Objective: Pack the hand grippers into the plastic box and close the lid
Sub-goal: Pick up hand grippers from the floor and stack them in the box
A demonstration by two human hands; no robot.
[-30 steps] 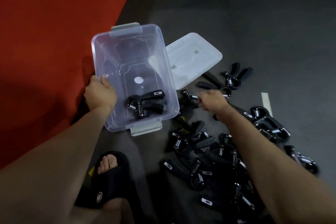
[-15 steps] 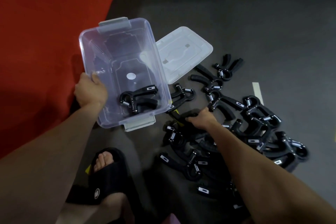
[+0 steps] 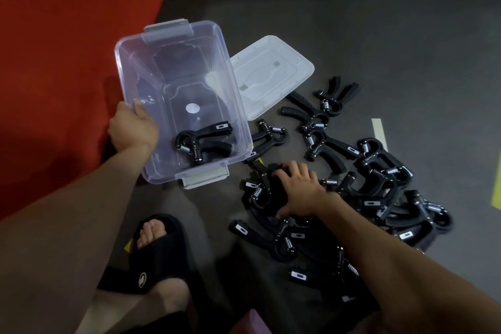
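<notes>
On the dark floor, left hand (image 3: 132, 127) fingers grip the plastic box (image 3: 179, 100) rim; right hand (image 3: 296, 190) fingers spread over piled hand grippers (image 3: 379, 184).

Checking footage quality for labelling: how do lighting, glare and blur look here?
Head view: dim overall; black hand grippers merge into the dark floor; glare patches on the plastic box; right hand slightly motion-blurred; wide-angle bending at the edges.

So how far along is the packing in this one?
Barely started. Done: one gripper lies in the box. In hand: the left hand grips the box's rim, and the right hand reaches into the pile, its fingers on a gripper but nothing lifted. Left: the whole pile on the floor, and the lid, off beside the box.
</notes>
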